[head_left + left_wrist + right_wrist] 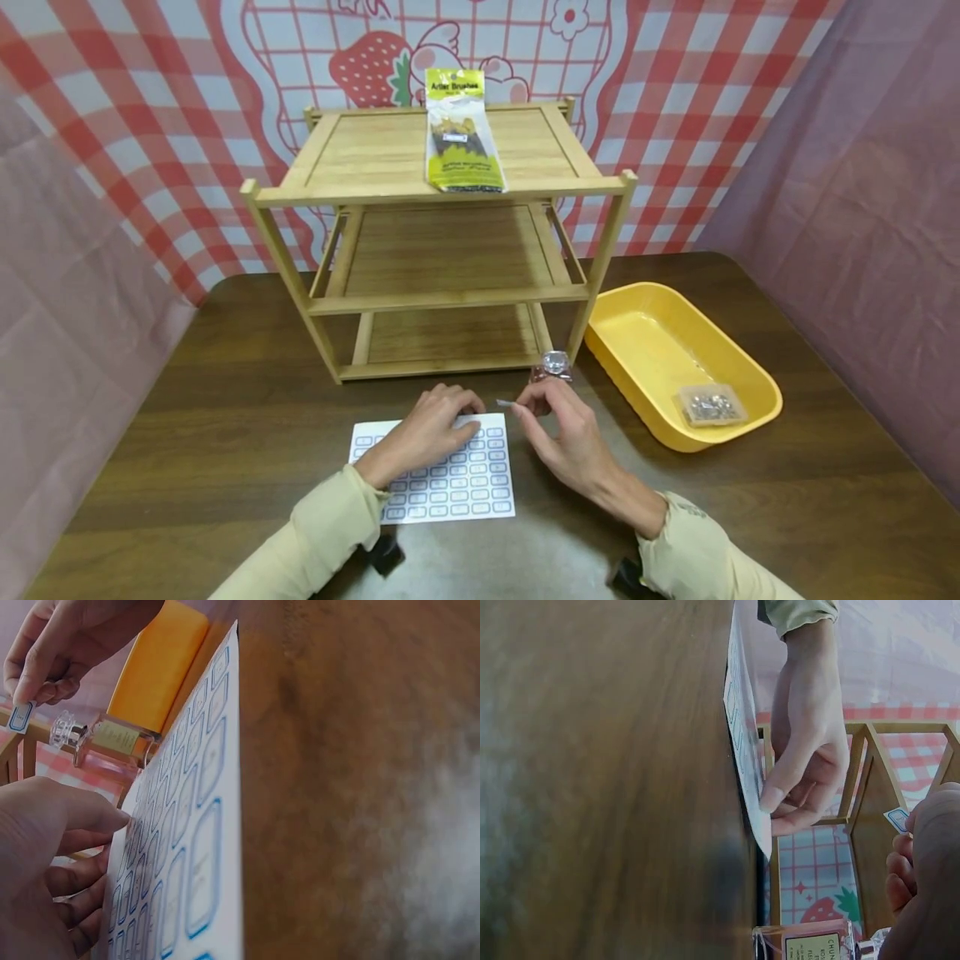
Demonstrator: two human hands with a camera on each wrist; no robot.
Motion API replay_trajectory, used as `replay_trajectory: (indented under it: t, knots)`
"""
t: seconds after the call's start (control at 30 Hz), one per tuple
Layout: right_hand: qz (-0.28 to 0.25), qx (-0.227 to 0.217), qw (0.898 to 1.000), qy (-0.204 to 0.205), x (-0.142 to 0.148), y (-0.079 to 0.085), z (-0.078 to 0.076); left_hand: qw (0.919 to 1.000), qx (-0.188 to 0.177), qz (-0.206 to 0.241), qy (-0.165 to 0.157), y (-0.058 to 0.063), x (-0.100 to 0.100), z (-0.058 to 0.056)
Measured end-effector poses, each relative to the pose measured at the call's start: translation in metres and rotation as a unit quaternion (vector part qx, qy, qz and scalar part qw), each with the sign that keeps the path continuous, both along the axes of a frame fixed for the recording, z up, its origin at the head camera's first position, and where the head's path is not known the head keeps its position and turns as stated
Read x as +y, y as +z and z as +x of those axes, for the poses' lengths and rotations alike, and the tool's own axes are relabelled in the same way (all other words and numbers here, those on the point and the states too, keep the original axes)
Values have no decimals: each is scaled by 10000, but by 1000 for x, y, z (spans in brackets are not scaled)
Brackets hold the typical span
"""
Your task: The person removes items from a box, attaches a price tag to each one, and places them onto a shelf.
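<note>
A small blue-bordered sticker label (21, 718) is pinched between the thumb and forefinger of my right hand (566, 433), just off the sheet's upper right corner. The white sheet of label stickers (480, 500), printed with rows of blue-framed boxes, lies on the table. My left hand (427, 433) rests on the sheet's upper part, thumb tip and loosely bent fingers touching its face, as the right wrist view shows. Behind my right hand stands a pink glass perfume bottle (112, 742) with a clear faceted cap, partly hidden by the hand in the head view.
A three-tier wooden shelf (450, 297) stands at the back of the table. On its top tier lies a packet of artist brushes (465, 133). To the right, a yellow tray (645, 333) holds a clear box of small metal pieces (711, 406).
</note>
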State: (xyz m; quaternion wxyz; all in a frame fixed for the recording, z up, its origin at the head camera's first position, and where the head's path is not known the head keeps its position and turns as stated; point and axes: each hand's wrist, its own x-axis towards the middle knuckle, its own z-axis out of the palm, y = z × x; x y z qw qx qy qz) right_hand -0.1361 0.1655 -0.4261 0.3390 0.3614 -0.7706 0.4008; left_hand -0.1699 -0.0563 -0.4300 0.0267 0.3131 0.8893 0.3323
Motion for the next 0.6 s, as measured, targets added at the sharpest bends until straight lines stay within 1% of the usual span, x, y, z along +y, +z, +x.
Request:
replay_trajectory:
  t: [0.3, 0.43, 0.6]
  knots:
    - [-11, -64, 10000, -35, 2, 0, -1, 9998, -134, 31, 127, -6, 1, -1]
    - [-8, -77, 10000, -36, 3, 0, -1, 9998, -97, -72, 177, -7, 1, -1]
    - [15, -76, 10000, -40, 5, 1, -1, 9998, -53, -83, 175, -6, 1, -1]
